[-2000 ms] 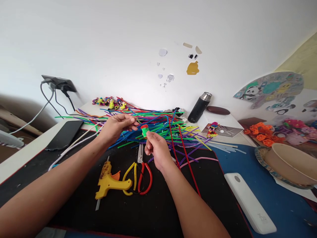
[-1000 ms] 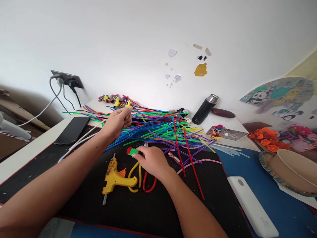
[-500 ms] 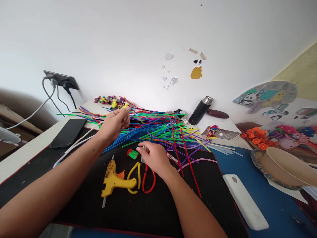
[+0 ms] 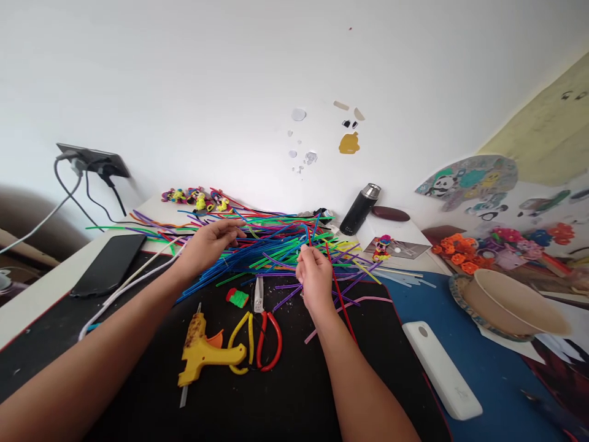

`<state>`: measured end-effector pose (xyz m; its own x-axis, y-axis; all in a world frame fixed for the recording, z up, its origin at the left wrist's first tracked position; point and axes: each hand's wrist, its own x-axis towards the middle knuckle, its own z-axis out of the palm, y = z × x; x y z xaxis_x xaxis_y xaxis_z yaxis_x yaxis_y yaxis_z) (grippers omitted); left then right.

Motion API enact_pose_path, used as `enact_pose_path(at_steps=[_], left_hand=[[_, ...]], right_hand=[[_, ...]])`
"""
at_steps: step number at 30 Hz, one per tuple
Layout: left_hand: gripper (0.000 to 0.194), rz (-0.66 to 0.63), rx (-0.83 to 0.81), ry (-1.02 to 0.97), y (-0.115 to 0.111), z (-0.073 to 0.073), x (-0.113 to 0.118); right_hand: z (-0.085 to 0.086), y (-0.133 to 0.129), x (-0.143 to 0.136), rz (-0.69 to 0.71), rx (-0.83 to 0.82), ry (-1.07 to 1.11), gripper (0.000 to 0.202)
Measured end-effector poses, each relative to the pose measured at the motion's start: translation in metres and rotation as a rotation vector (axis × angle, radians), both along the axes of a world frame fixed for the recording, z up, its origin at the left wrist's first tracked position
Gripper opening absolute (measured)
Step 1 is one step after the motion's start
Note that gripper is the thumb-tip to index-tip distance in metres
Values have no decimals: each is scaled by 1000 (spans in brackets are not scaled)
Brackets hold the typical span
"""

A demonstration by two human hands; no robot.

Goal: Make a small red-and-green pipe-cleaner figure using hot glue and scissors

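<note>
Pipe cleaners (image 4: 275, 250) thin; red-green coil (image 4: 238, 299) stubby, ridged.

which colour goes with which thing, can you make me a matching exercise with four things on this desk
Things:
1. Glue gun
2. Flask
3. Small rolled piece
4. Flat oblong device

Colours:
A. Red and green
B. White
C. Mostly yellow
D. Black with a silver top

Pairs: 1-C, 2-D, 3-A, 4-B
</note>
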<state>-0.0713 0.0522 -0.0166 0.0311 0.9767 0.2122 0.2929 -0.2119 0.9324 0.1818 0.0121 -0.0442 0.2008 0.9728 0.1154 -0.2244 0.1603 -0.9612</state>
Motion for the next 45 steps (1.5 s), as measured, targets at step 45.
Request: enact_pose_path(at_steps=[45], left_hand=[[60, -164, -46, 183, -17, 23, -6]], right_hand=[[0, -3, 112, -127, -368, -1179, 18]])
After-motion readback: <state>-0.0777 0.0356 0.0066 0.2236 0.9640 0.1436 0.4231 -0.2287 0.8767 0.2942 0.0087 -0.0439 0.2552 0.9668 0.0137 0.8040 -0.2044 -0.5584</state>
